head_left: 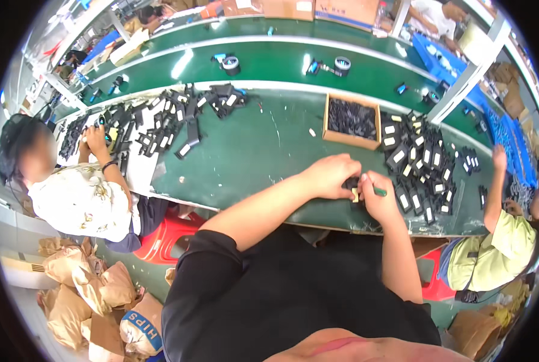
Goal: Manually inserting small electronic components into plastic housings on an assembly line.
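Observation:
Both my hands meet over the near edge of the green table (245, 163). My left hand (334, 176) is closed on a small black part with a pale label (355, 194), mostly covered by the fingers. Close against it, my right hand (379, 196) grips a tool with a green handle (380, 191); the tool's working end is hidden by the fingers. Just beyond my hands stands an open cardboard box (349, 140) filled with small, thin black pieces. To the right of my right hand lies a pile of black parts with pale labels (417, 157).
A co-worker in a white patterned shirt (82, 199) sits at left beside another heap of black parts (167, 117). Someone in a yellow-green shirt (498, 256) sits at right. Beyond the table runs a green belt (269, 60) carrying small devices. Brown sacks (94, 283) lie at lower left.

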Motion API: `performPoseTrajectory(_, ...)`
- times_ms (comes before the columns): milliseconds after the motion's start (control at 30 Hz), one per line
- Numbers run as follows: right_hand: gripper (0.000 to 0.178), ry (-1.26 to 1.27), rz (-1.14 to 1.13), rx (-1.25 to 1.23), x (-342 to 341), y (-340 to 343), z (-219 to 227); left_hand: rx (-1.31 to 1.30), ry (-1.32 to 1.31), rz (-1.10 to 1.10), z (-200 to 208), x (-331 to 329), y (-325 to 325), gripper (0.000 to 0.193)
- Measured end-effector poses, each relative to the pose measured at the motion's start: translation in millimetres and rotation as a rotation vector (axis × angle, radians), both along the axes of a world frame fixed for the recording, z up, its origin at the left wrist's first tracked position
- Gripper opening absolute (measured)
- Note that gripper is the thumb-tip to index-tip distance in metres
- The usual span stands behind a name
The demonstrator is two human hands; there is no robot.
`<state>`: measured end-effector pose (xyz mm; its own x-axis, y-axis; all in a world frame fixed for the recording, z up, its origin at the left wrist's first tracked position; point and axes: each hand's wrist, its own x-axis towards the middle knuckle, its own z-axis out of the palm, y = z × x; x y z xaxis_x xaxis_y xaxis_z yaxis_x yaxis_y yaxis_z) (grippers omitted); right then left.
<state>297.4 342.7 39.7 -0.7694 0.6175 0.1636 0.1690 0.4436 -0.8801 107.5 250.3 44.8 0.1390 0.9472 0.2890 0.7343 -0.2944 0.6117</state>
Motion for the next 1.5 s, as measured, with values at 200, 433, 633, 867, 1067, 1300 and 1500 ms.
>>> performPoseTrajectory(200,0.017,0.082,-0.009,0.18,15.8,-15.2,-3.2,0.073,-0.004,-0.02,-6.7,-8.5,1.7,0.038)
performPoseTrajectory(433,0.021,0.029,-0.007,0.661,48.4,-50.4,7.4,0.207,-0.148,0.025,-9.9,-11.1,11.1,0.015)
performPoseTrajectory(633,0.018,-0.099,-0.041,0.813,76.8,-66.8,9.8,0.371,-0.072,0.147,-12.7,-31.0,15.1,0.012)
performPoseTrajectory(867,0.012,0.169,-0.163,0.683,109.0,-48.0,16.1,0.355,-0.098,0.216,17.1,-39.5,3.5,0.012)
performPoseTrajectory(1067,0.009,0.357,-0.569,0.72,154.9,23.5,39.1,0.374,-0.326,0.403,24.9,-64.6,-70.7,0.017)
performPoseTrajectory(1300,0.006,-0.054,-0.526,1.158,169.9,119.8,51.6,0.269,-0.398,0.681,-33.1,-77.3,-178.3,0.016)
performPoseTrajectory(1500,0.012,-0.066,-0.504,1.128,156.7,135.2,21.4,0.333,-0.067,0.944,-24.7,-83.9,-221.6,0.014)
